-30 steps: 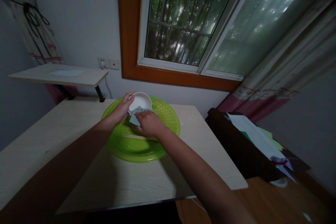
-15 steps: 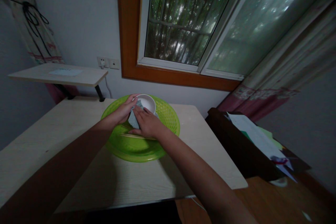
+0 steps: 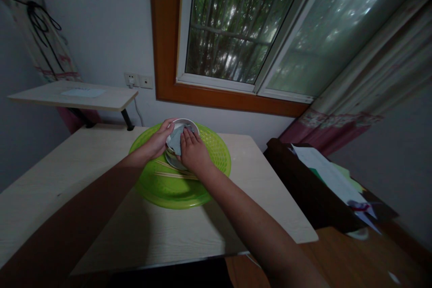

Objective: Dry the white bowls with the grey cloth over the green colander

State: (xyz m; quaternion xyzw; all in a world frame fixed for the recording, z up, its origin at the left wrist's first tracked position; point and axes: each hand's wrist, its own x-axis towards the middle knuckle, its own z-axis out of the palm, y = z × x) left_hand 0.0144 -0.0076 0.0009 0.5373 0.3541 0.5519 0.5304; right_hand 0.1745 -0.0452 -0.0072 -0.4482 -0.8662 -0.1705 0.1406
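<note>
A white bowl (image 3: 184,121) is tilted above the green plastic basket (image 3: 221,144), its open side facing me. My left hand (image 3: 162,137) grips the bowl's left rim, thumb on the near side. Inside the bowl lies a grey-blue cloth (image 3: 176,138), and my right hand (image 3: 193,150) presses it against the inner wall with the fingers together. Below the bowl, another rounded dish (image 3: 175,160) shows in part in the basket. Several chopsticks (image 3: 173,175) lie across the basket near my right wrist.
The basket stands on a pale wooden table (image 3: 111,229). A raised shelf (image 3: 74,94) on black legs is at the back left. Behind are the wall and window (image 3: 232,31). To the right, a dark cabinet (image 3: 303,189) carries papers (image 3: 330,173).
My right hand has moved up and right into the bowl with the cloth, which now covers more of the inside. The bowl is tilted further towards me.
</note>
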